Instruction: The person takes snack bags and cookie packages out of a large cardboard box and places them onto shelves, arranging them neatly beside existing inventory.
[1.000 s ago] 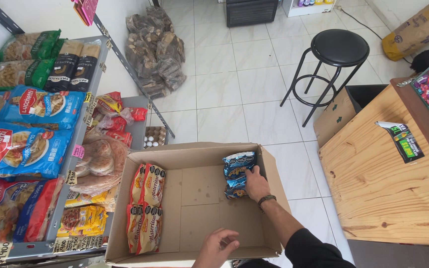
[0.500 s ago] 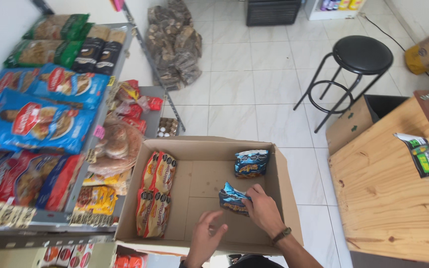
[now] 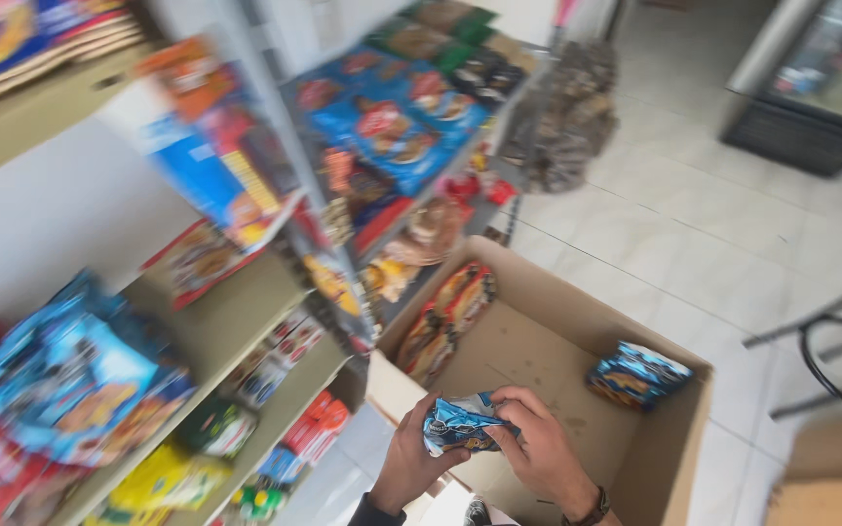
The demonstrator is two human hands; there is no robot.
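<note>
Blue snack packet [image 3: 460, 427] gripped in left hand [image 3: 411, 466] and right hand [image 3: 538, 453] above cardboard box [image 3: 577, 321]; more packets left inside, unshelved.

A blue snack packet [image 3: 460, 426] with white and brown markings is seen. A second packet [image 3: 637, 374] is coloured blue with orange-brown patches. The cardboard box [image 3: 577, 321] is plain brown. Orange and red wrapping with dark print is shown on the packs [image 3: 448, 317] along its side. The shelves [image 3: 216, 331] are tan, and the floor tiles [image 3: 694, 234] are off-white with grey lines.
</note>
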